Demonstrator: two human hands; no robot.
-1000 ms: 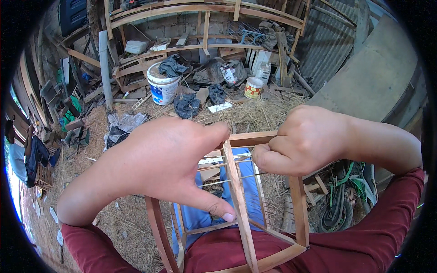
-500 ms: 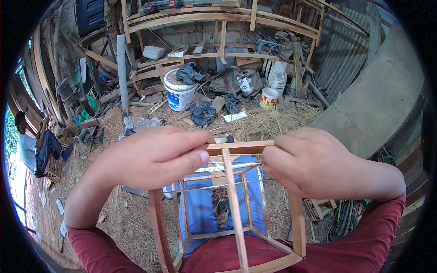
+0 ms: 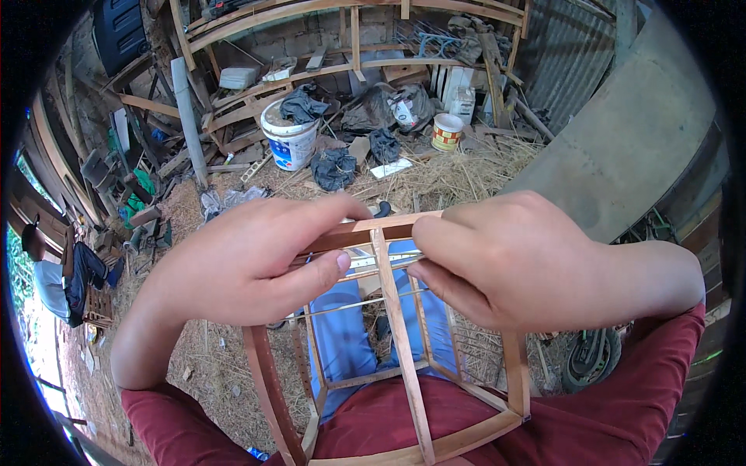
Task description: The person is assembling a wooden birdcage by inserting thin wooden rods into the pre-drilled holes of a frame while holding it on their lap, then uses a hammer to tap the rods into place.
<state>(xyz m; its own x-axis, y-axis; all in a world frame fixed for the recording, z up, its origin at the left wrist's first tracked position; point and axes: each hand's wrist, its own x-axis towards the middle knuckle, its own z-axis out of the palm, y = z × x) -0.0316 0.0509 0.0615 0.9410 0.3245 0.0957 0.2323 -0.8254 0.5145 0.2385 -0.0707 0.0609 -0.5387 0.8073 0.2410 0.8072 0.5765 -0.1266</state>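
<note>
Concrete slab (image 3: 622, 147) leaning at upper right, corrugated metal sheet (image 3: 563, 62) behind it. Curved timber racks (image 3: 342, 70) across the back, cluttered with scrap. Straw-covered ground (image 3: 458, 171) below them. Main item: open wooden frame (image 3: 396, 326), thin reddish slats, sits in the person's lap against the dark red shirt (image 3: 373, 419), top rail up near the hands, centre slat running down toward the lower edge, blue trouser legs visible through the gaps. Left hand (image 3: 249, 260) grips the top rail from the left side, thumb underneath, fingers curled over the top. Right hand (image 3: 505, 260) grips the same rail from the right, fingers wrapped over, thumb pinching below. Thumbs close together at the centre slat, not touching. A thin pale strip (image 3: 373, 260) runs between the two thumbs just under the rail; can't tell which hand actually pinches it. Further back: white bucket (image 3: 289, 140) with dark cloth on top, dark rags (image 3: 334, 167) on the ground just beside it, small orange-and-white tub (image 3: 446, 132) to the right. Another person sitting at far left edge (image 3: 58, 279).
</note>
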